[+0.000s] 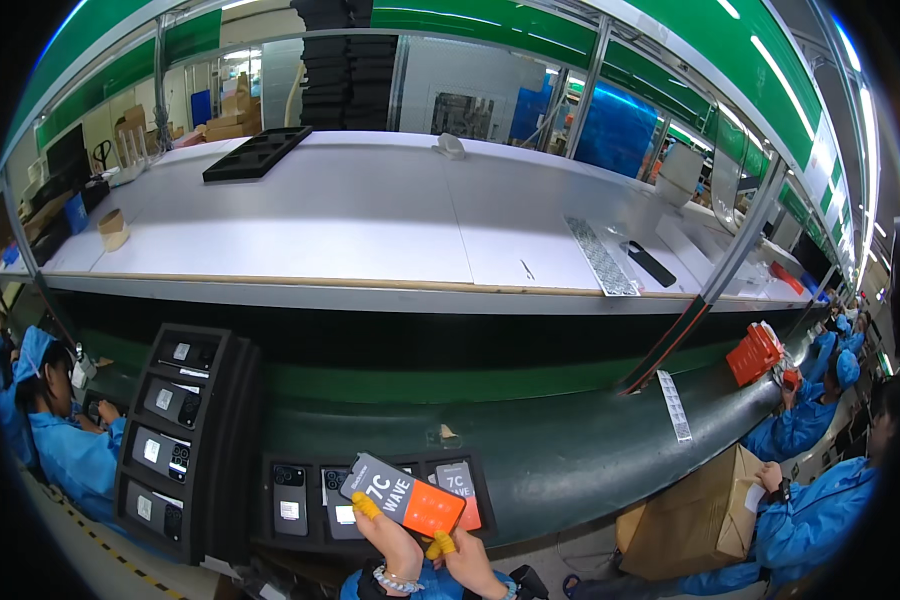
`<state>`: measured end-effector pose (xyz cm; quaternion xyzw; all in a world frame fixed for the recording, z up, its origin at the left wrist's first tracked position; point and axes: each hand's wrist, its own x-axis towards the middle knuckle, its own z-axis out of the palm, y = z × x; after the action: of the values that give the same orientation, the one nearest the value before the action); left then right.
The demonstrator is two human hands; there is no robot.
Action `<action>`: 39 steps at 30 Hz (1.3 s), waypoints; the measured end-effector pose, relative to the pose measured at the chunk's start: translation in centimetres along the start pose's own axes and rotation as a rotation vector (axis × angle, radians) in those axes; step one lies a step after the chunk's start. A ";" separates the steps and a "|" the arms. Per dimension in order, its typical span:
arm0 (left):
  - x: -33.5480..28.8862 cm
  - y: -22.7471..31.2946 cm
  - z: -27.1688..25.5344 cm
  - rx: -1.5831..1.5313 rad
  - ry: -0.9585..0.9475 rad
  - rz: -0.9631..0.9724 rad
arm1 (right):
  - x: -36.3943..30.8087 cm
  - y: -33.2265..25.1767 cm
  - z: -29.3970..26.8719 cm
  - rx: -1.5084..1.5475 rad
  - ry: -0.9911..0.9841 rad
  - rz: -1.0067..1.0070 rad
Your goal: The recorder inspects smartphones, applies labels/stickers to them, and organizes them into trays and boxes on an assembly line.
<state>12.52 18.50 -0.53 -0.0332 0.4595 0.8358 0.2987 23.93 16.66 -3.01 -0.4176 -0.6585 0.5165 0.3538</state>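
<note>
The person's left hand (394, 547) pinches a flat grey-and-orange box (402, 498) by its near left part, a yellow finger cover (366, 505) showing against its edge. The right hand (470, 566) is at the box's near right corner, yellow-tipped fingers curled; whether they grip it cannot be told. The box is tilted above a black tray (313, 495), hiding part of its middle. In the tray's left compartment lies a dark phone (290, 485); in its right one, a second grey-and-orange box (457, 480). Just to the left rises a stack of black trays (242, 430), its top one holding phones with pale labels.

A green belt (570, 450) runs beyond, with a white counter (320, 220) on the far side. Near right, a co-worker's hand (770, 476) touches a cardboard carton (695, 515); farther off stands an orange bin (755, 352).
</note>
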 end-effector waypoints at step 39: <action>11.1 -6.4 -14.0 1.401 -0.086 0.382 | 5.8 22.9 5.2 0.055 0.103 0.159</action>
<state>3.79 15.23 -17.05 0.2796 0.8724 0.3837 0.1164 21.18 22.63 -26.30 -0.4846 -0.5900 0.5386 0.3563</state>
